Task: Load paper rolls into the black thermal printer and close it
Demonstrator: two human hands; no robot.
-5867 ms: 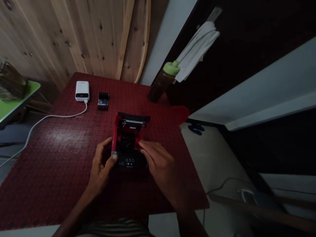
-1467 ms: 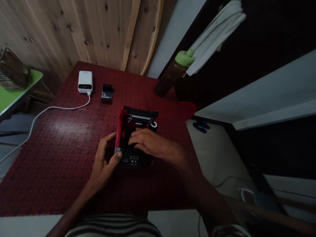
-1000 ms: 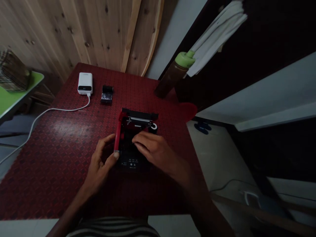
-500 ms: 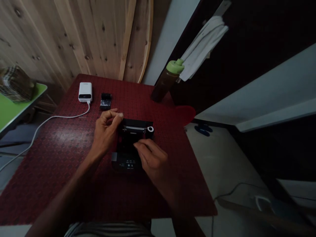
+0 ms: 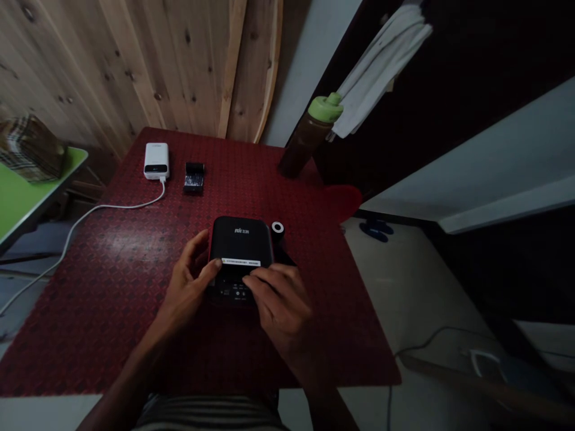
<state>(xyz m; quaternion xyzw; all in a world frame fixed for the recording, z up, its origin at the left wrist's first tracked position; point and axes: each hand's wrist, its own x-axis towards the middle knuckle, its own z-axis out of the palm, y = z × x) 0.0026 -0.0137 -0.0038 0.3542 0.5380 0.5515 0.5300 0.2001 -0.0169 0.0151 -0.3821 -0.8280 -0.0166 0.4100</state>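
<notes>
On the table in front of me sits a small black device, which looks like a compact printer, with a button panel (image 5: 236, 292) at its front. Its lid (image 5: 241, 239) lies lowered over the body, with white lettering and a white label strip along the near edge. My left hand (image 5: 191, 272) grips the lid at its left side, thumb on the near corner and fingers along the edge. My right hand (image 5: 281, 296) is closed at the front right, fingertips pinched just above the panel; what they hold is hidden. A white-ringed round knob (image 5: 277, 227) shows at the device's right side.
Further back are a white power bank (image 5: 156, 160) with a cable (image 5: 112, 207), a black film roll (image 5: 194, 178) and a brown bottle (image 5: 305, 140) with a green cap. A red rounded object (image 5: 344, 202) stands at the table's (image 5: 148, 335) right edge.
The device's lid has come down toward me, covering the open inside. My left hand has moved nearer to me with it; my right hand has stayed close to the panel.
</notes>
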